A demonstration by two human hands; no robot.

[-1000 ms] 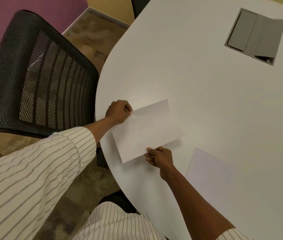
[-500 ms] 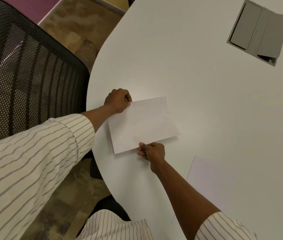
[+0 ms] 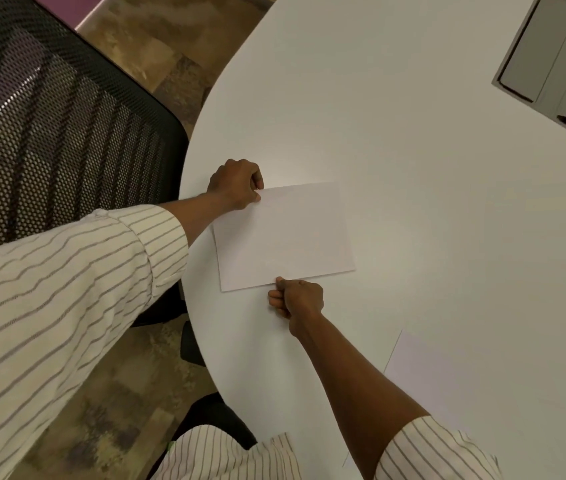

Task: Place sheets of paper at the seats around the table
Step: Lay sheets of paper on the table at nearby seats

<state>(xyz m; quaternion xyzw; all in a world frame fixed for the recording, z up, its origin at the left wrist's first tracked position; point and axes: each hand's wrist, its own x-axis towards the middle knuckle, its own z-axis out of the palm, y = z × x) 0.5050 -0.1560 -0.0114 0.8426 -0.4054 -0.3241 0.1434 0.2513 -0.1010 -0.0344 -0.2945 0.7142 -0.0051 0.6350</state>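
Observation:
A white sheet of paper [image 3: 283,235] lies flat on the white table [image 3: 413,202] close to its curved left edge, in front of a black mesh chair [image 3: 53,126]. My left hand [image 3: 236,183] pinches the sheet's far left corner. My right hand [image 3: 295,297] pinches the sheet's near edge between thumb and curled fingers. A second white sheet [image 3: 426,375] rests on the table to the right of my right forearm, partly hidden by it.
A grey hatch [image 3: 551,64] with its flap raised is set into the table top at the far right. Patterned carpet [image 3: 108,403] lies between the chair and the table edge. A dark chair part [image 3: 212,417] shows under the table near my body.
The sheet has been lowered flat onto the table and turned squarer to the edge. Both hands kept their pinch on it. The camera moved closer to the table.

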